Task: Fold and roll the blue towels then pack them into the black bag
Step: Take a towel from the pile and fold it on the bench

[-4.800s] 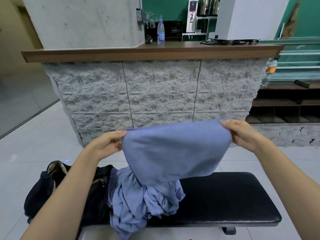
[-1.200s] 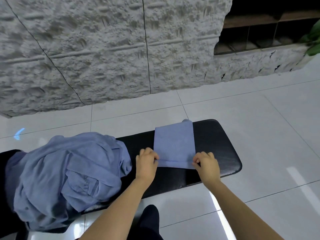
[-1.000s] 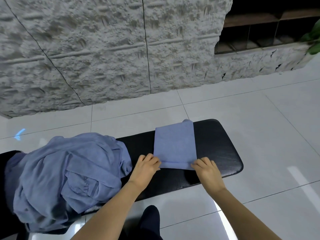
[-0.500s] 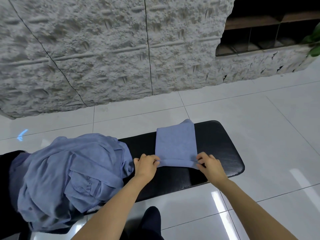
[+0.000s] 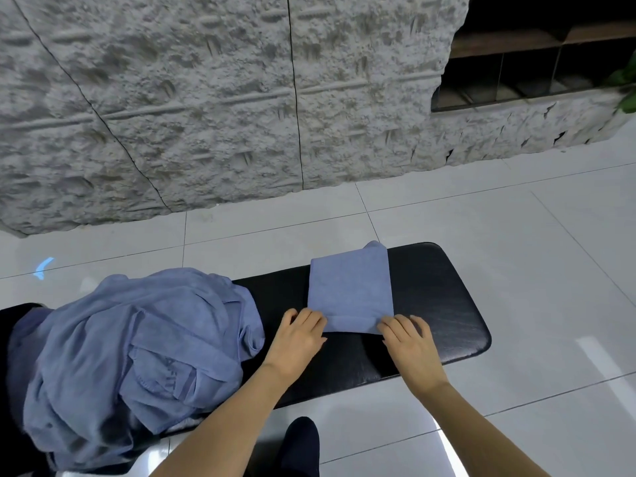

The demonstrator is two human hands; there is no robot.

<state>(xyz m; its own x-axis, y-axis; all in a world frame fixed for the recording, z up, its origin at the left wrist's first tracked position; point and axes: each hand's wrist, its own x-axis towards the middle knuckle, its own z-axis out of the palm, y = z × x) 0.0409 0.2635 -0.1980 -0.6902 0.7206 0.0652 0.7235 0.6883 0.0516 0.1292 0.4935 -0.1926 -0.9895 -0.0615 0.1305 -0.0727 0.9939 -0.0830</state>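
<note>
Head view: left hand (image 5: 299,339) and right hand (image 5: 411,342) lie flat at the near edge of a folded blue cloth towel (image 5: 349,287) on a black padded bench (image 5: 437,304)
Behind, the rough grey stone wall (image 5: 206,98) runs off the top and left of the picture, and the bench, standing on the pale tiled floor (image 5: 516,235), is buried on its left half by a crumpled heap of blue towels (image 5: 137,356) that hides nearly all of the black bag (image 5: 20,313) at the left edge; below the bench a dark rounded shape (image 5: 299,442) is too cut off to name. The folded towel is a smooth rectangle across the bench's right half, its near edge turned over in a narrow band. Both hands are open, fingertips pressing that band's corners, thumbs out of sight. Half a second ago the fingers were curled, pinching that edge; the towel has not shifted
</note>
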